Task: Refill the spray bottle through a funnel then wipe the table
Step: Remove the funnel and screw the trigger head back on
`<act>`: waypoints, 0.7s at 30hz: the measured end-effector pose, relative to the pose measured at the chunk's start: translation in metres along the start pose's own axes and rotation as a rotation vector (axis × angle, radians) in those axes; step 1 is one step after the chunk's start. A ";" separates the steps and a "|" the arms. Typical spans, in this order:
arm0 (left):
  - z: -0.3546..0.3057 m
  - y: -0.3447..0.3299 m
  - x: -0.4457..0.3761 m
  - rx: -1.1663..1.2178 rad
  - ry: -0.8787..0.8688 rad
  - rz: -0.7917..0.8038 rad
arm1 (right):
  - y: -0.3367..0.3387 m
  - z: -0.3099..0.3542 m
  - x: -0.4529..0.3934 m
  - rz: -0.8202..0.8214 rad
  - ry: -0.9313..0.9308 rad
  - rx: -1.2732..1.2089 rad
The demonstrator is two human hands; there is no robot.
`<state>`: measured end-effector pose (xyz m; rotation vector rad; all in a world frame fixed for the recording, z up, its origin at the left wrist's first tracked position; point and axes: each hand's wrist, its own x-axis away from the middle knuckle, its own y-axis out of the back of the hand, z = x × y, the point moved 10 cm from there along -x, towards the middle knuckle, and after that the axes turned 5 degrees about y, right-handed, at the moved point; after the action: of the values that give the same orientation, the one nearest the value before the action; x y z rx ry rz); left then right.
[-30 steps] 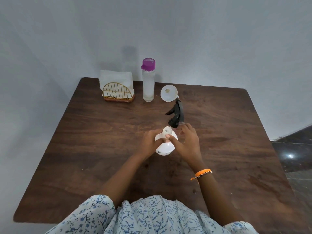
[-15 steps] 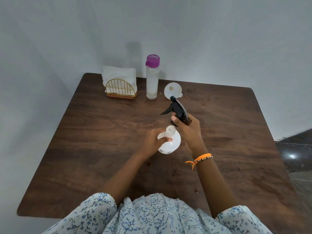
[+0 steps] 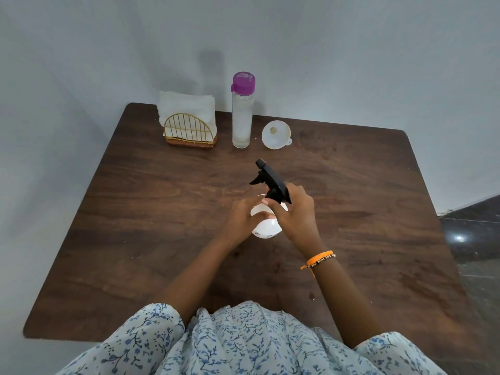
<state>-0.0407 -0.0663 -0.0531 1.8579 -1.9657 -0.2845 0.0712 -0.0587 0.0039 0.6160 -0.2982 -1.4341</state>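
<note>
Left hand [image 3: 243, 217] grips the white spray bottle [image 3: 266, 228] at mid-counter, fingers curled round its upper body; the bottle stands roughly upright on the wooden counter [image 3: 162, 212]. Right hand [image 3: 296, 212] holds the black trigger head [image 3: 270, 182] at the bottle's neck, fingers wrapped round its collar. The head's long axis runs diagonally, nozzle pointing up and away toward the far left, trigger lever hanging on its left side. Whether the head is seated on the neck or lifted clear cannot be told. At the far edge stand, left to right, a napkin holder [image 3: 189, 128] with white napkins, a clear water bottle [image 3: 242, 112] with purple cap, upright, and a white funnel [image 3: 276, 135], mouth facing the camera.
</note>
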 end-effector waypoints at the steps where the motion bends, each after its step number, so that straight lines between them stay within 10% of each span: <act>1: -0.001 0.000 0.001 -0.004 -0.001 -0.003 | 0.001 0.001 0.001 -0.031 0.020 0.030; 8: -0.008 0.000 0.004 -0.019 -0.056 0.007 | 0.014 0.000 0.011 -0.199 0.091 -0.060; 17: -0.002 -0.004 0.000 -0.017 -0.023 0.033 | -0.007 0.002 -0.001 0.376 0.182 0.113; 21: 0.002 -0.003 -0.001 0.000 -0.001 0.021 | -0.003 0.002 -0.006 0.330 0.158 0.012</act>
<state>-0.0386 -0.0660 -0.0566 1.8363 -1.9844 -0.2795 0.0664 -0.0533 0.0047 0.6526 -0.2696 -1.0623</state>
